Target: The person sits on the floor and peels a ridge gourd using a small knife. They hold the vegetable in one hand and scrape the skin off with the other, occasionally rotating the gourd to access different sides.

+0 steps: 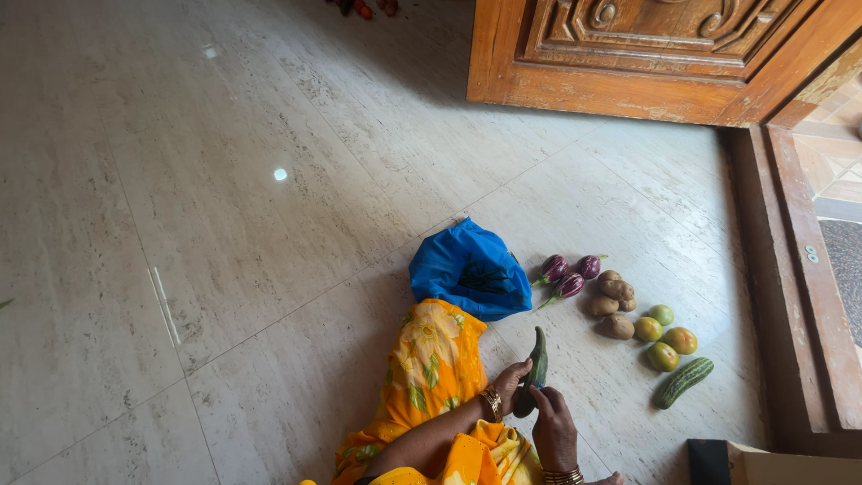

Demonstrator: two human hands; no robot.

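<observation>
Below, near the bottom centre of a view looking down at a pale stone tile floor (224,224), a person sitting on the floor holds a dark green cucumber (534,377) with both hands. The left hand (510,384), with gold bangles at the wrist, curls its fingers around the lower part of the cucumber from the left side. The right hand (554,429), also wearing bangles, closes its fingers on the cucumber's lower end from the right. The cucumber points up and away from the person, slightly tilted, its top end free.

An orange and yellow flowered cloth (431,377) covers the person's lap and leg, lying left of the hands. Just beyond it sits a blue bag (467,269), its mouth open.

To the right of the bag, vegetables lie in small groups on the floor. Three small purple eggplants (567,272) are nearest the bag. Beside them is a cluster of brown potatoes (613,304). Next come three greenish-orange tomatoes (666,339), close together. A second, lighter green cucumber (684,382) lies at a slant just below the tomatoes, well apart from the hands.

A carved wooden door (646,54) stands at the top right, above a wooden threshold (790,296).
</observation>
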